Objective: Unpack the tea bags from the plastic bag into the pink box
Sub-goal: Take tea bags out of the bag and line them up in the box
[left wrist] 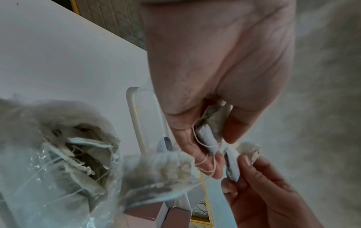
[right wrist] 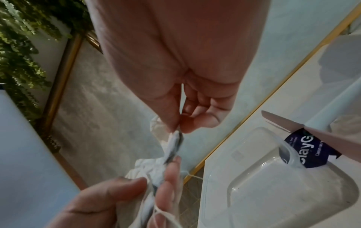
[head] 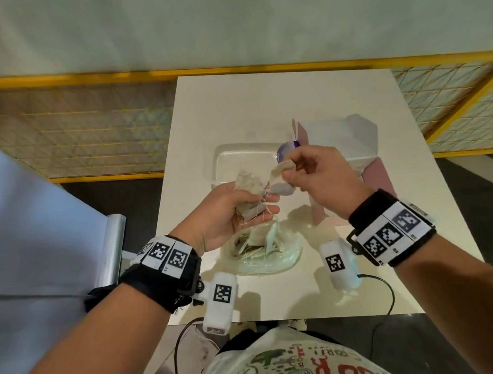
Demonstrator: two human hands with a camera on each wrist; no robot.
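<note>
Partly hidden behind right hand: pink box. Right fingers pinching one tea bag; left hand clutching tangled tea bags. Below, on surface, plastic bag; beyond, clear tray.

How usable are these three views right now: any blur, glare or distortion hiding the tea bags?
Head view: sharp centre, bent edges, pink box washed out. Left wrist view: plastic bag soft and blurred. Right wrist view: left hand near and blurred, tea bag readable.
</note>
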